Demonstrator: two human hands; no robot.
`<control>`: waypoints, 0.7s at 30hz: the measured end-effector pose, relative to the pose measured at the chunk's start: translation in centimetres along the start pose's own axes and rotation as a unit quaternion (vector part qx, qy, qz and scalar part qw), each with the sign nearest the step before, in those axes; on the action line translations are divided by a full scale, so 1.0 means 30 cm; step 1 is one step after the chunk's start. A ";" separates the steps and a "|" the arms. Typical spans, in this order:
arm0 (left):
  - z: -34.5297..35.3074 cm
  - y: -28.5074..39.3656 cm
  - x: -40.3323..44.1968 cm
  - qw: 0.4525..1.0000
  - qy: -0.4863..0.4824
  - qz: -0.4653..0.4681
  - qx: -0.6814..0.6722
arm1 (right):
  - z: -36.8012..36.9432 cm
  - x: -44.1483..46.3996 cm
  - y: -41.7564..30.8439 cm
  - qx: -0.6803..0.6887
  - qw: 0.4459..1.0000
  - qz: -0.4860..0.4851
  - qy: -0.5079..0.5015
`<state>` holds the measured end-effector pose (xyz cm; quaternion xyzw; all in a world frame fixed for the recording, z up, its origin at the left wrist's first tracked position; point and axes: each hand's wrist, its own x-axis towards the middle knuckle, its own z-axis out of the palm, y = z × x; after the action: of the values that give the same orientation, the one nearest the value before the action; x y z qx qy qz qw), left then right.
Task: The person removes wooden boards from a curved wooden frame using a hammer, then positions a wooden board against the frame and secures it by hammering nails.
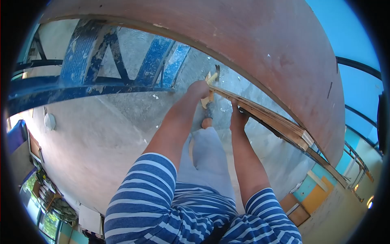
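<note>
A long stack of wooden boards [268, 114] slants from the middle of the view down to the right. Its near end meets my left hand [199, 88], which looks closed around it, though the fingers are mostly hidden. My right hand [239, 118] grips the lower edge of the stack, partway along, with its fingers behind the wood. Just beyond my left hand is a hammer [217, 72] with a dark claw head; whether it lies on the floor or touches the hand I cannot tell. A pale piece of wood shows below my left hand.
A large reddish-brown panel [227, 44] spans the top and right, close to the boards. Blue, paint-spattered metal scaffolding [81, 57] stands at the left. Small white scraps dot the grey concrete floor [122, 118]. A white bag [49, 122] lies at the far left.
</note>
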<state>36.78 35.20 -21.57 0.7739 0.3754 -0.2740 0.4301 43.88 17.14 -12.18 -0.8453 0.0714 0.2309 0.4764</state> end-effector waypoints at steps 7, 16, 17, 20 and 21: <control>-0.048 0.048 -0.060 0.997 -0.038 0.044 0.057 | -0.001 0.058 0.086 -0.038 0.994 -0.083 0.061; 0.029 -0.003 0.000 1.000 0.004 0.004 0.025 | -0.002 0.059 0.077 -0.099 0.991 -0.084 0.042; 0.060 -0.013 0.018 0.998 0.059 0.021 0.013 | -0.002 0.048 0.067 -0.091 0.991 -0.088 0.038; 0.143 -0.043 0.087 0.990 0.123 0.067 0.009 | -0.004 0.058 0.112 -0.144 0.982 -0.105 0.060; 0.116 -0.044 0.111 0.994 0.082 0.072 0.031 | 0.004 0.051 0.094 -0.175 0.976 -0.113 0.070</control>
<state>37.23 33.76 -26.34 0.8319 0.3437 -0.1891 0.3925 44.23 15.90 -15.12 -0.9323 -0.0325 0.1246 0.3381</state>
